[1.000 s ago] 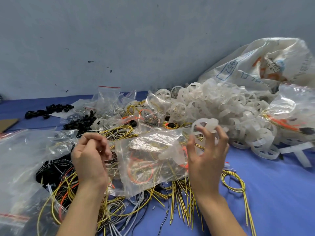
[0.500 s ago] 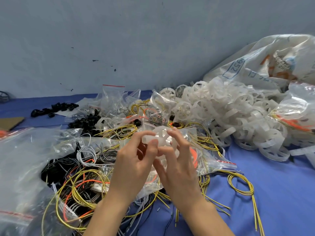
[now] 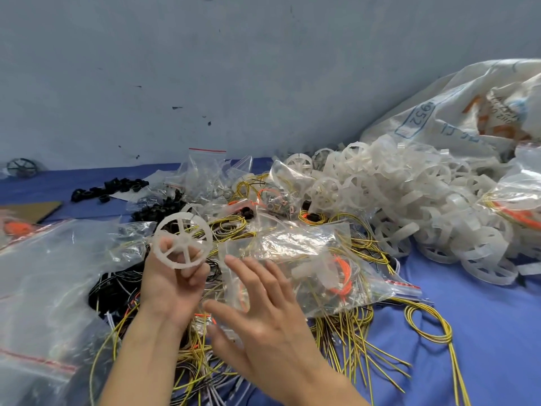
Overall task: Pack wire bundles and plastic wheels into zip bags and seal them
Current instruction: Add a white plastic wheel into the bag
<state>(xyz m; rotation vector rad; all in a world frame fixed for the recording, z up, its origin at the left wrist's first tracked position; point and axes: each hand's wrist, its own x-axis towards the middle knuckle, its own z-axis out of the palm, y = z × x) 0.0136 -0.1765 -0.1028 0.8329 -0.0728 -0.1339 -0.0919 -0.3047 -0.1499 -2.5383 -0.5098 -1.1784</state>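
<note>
My left hand (image 3: pixel 171 284) holds a white spoked plastic wheel (image 3: pixel 183 241) upright by its rim, fingers behind the spokes. My right hand (image 3: pixel 263 315) hovers open, fingers spread, just right of it and over the near edge of a clear zip bag (image 3: pixel 307 259). That bag lies on its side with yellow and orange wires and white plastic parts inside, its red-striped mouth (image 3: pixel 402 285) pointing right. Loose yellow-and-black wire bundles (image 3: pixel 345 341) spread under and in front of the bag. A big heap of white wheels (image 3: pixel 409 206) sits at the right.
Large clear bags (image 3: pixel 44 288) lie at the left over black wire coils (image 3: pixel 117 291). Black plastic parts (image 3: pixel 111 187) and small empty zip bags (image 3: pixel 207 174) sit at the back. A printed white sack (image 3: pixel 468 112) leans on the grey wall. Blue cloth (image 3: pixel 483 332) covers the table.
The wheel went from both hands' fingertips into my left hand alone, which moved left and up. My right hand let go and spread open beside it.
</note>
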